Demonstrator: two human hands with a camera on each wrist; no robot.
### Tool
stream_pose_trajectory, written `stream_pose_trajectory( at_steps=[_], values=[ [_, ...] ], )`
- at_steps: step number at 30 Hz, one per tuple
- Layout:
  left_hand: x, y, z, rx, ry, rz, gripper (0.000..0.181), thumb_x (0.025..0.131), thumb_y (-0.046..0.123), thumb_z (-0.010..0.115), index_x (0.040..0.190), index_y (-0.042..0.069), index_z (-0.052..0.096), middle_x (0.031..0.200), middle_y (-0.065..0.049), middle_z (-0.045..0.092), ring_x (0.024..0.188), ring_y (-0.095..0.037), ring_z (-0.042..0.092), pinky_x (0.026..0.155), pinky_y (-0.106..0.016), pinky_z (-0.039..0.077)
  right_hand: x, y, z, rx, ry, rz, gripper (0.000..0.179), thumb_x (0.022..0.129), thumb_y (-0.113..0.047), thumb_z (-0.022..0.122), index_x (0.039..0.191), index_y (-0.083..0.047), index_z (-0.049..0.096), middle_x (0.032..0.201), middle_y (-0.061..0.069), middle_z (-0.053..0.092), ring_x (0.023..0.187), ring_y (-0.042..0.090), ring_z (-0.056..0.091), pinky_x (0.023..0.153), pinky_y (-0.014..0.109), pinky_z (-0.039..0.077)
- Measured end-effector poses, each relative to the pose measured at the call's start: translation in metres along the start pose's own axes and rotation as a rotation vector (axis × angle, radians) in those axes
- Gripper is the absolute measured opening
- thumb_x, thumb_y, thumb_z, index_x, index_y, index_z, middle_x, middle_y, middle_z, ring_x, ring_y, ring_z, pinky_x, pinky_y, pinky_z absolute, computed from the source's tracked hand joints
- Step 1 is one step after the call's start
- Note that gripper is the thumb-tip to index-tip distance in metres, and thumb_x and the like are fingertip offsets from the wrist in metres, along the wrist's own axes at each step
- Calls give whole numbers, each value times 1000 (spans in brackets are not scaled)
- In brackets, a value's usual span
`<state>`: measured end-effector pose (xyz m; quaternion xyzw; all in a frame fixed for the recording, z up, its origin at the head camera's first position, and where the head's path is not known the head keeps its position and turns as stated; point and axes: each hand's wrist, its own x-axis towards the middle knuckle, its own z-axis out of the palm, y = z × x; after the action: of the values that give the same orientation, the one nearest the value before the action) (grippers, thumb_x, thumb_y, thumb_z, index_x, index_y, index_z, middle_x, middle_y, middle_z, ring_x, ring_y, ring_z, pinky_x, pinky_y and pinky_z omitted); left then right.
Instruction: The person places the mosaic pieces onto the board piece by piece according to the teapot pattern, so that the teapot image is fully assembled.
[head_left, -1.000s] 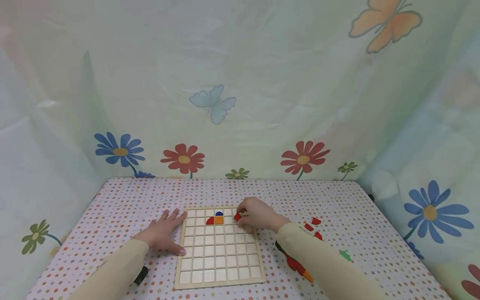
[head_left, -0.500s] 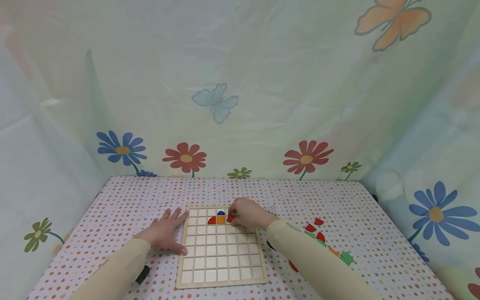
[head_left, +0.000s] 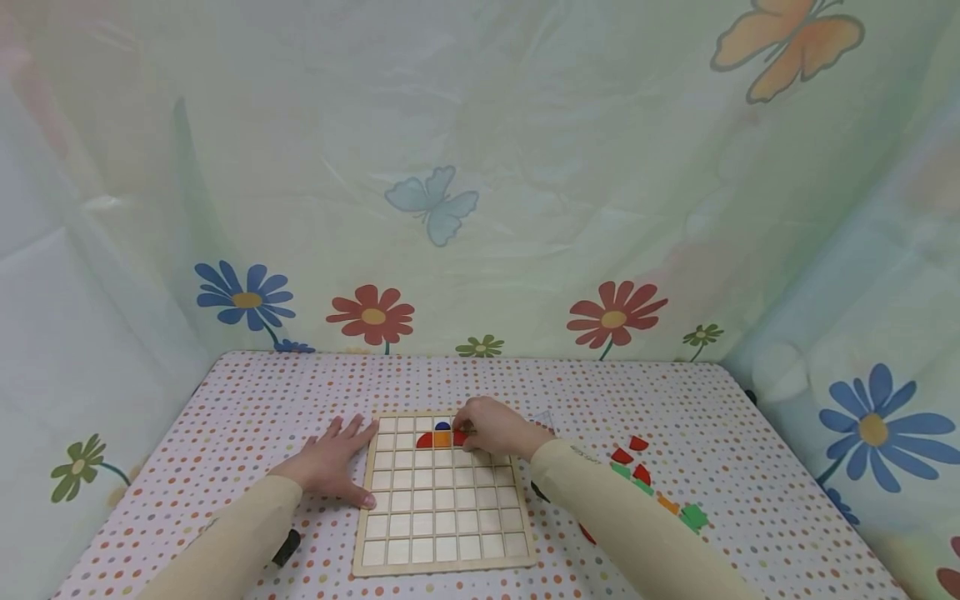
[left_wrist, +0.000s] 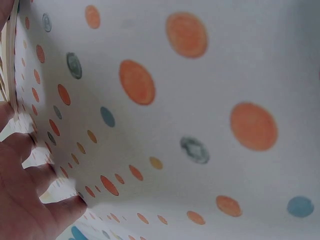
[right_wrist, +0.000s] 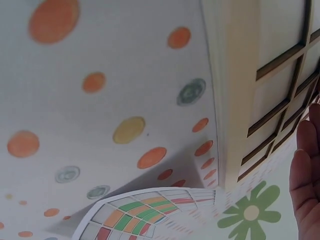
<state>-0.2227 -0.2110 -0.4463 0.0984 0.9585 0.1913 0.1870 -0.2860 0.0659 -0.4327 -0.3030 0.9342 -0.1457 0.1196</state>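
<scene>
A square wooden grid board lies on the spotted tabletop. In its second row from the back are a red quarter-round piece and an orange square piece; a blue half-round piece sits just behind the orange one. My right hand has thumb and fingers on another red piece, directly right of the orange square and partly hidden by the fingertips. With fingers spread, my left hand rests at the board's left edge, thumb and forefinger touching the frame.
Right of the board lie loose pieces: several red pieces, green pieces and an orange piece, partly behind the right sleeve. A paper card printed with a coloured grid lies past the board's right side.
My right hand has moved left along the second row with the red piece, bringing it beside the orange square. The left hand has stayed at the board's edge. The head view has shifted slightly.
</scene>
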Motion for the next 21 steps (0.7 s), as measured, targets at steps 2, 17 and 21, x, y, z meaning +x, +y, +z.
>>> stream_pose_trajectory(
  at_steps=[2, 17, 21],
  values=[
    [-1, 1, -1, 0, -1, 2, 118, 68, 44, 93, 161, 9, 30, 169, -26, 17, 155, -54, 8, 116, -79, 13, 0, 0, 0, -5, 0, -2, 24, 88, -8, 80, 112, -7, 77, 107, 5, 71, 98, 17, 66, 90, 34, 57],
    [-2, 4, -3, 10, -6, -2, 117, 69, 43, 93, 161, 8, 30, 169, -26, 17, 155, -55, 9, 116, -79, 14, -3, 1, -1, -18, -12, -34, 22, 97, -4, 68, 117, -5, 77, 105, 7, 71, 95, 18, 66, 81, 29, 58],
    [-2, 4, -2, 15, -3, -3, 117, 69, 43, 93, 161, 9, 30, 169, -26, 17, 154, -55, 10, 116, -79, 15, -6, 2, -1, -13, 15, -58, 22, 99, -1, 64, 116, -4, 77, 104, 8, 73, 92, 17, 66, 78, 28, 57]
  ],
)
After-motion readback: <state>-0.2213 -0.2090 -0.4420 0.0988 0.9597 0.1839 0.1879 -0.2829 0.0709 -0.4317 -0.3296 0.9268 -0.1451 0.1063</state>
